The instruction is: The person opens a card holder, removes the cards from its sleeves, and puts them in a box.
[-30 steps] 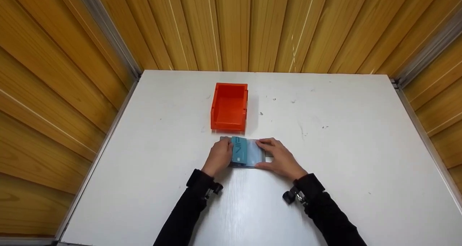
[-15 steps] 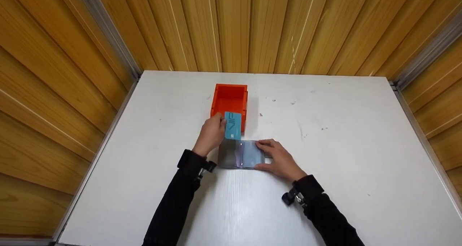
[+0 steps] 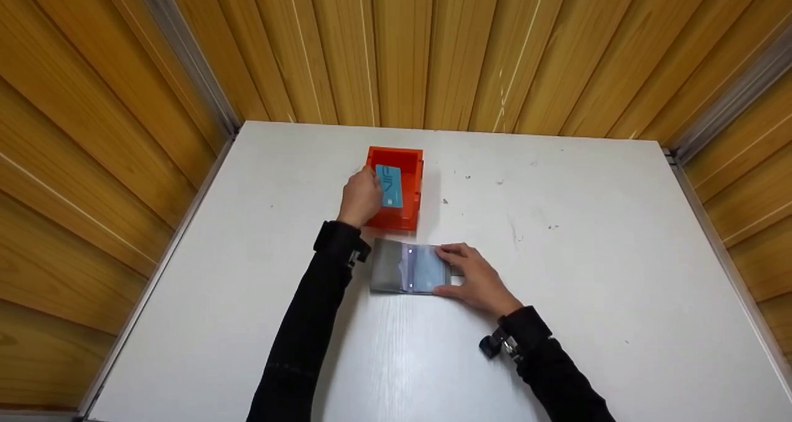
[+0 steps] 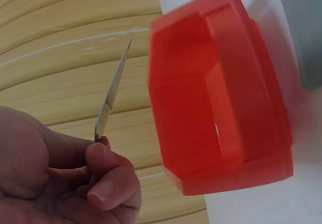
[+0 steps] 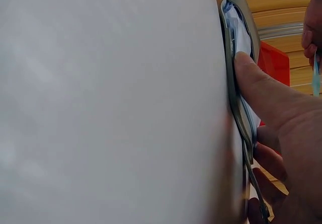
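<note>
A blue card (image 3: 389, 185) with large dark letters is pinched at its left edge by my left hand (image 3: 361, 197), over the orange bin (image 3: 419, 190). The left wrist view shows the card (image 4: 113, 90) edge-on between thumb and fingers, apart from the bin. Below the bin, an open grey card holder (image 3: 387, 267) with clear plastic sleeves lies on the table. My right hand (image 3: 476, 279) grips its right side, thumb at the near edge and fingers at the far edge. In the right wrist view the thumb presses the holder's (image 5: 236, 83) layered edge.
The white table (image 3: 588, 255) has small dark marks right of the bin. Wood-patterned panels (image 3: 458, 51) stand behind it and at both sides, with metal strips at the corners.
My left hand has lifted the blue card off the card holder and carried it forward over the orange bin. The right hand has stayed on the holder.
</note>
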{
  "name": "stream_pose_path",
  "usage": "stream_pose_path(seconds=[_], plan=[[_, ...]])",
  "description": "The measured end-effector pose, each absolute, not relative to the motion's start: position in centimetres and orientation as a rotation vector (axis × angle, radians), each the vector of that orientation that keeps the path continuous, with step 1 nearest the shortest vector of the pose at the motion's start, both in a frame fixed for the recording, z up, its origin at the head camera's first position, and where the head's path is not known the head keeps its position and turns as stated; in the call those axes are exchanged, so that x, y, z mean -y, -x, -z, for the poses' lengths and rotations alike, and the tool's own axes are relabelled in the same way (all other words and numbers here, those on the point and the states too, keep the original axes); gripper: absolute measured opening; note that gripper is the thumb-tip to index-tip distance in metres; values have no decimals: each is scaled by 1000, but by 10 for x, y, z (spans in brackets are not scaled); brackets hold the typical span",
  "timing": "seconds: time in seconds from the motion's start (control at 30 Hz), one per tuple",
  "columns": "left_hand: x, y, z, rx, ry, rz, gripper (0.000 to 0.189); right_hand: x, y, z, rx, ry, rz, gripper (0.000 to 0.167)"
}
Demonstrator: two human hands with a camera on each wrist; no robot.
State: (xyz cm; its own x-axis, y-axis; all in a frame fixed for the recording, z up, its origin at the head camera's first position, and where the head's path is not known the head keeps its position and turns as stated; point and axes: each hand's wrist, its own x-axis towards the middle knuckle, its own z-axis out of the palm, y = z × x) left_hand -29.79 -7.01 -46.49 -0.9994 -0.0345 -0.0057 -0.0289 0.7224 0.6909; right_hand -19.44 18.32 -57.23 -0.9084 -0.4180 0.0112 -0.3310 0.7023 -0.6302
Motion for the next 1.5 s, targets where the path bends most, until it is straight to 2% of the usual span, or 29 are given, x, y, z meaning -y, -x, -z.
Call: stream_pose_path(seconds=[0.53,0.87,1.3,1.5], plan=[[45,326,491,3066,-9,754,27,-184,193,570,-2785,606,998,84],[31,329,513,3109,-9,530,28,-183,193,571,-2790,592,997,84],[25,331,523,3128,-9,468,21,-185,193,572,-2799,618,973,84],[28,335,532,3168,-57,408,23,-182,193,570,-2792,603,972,84]])
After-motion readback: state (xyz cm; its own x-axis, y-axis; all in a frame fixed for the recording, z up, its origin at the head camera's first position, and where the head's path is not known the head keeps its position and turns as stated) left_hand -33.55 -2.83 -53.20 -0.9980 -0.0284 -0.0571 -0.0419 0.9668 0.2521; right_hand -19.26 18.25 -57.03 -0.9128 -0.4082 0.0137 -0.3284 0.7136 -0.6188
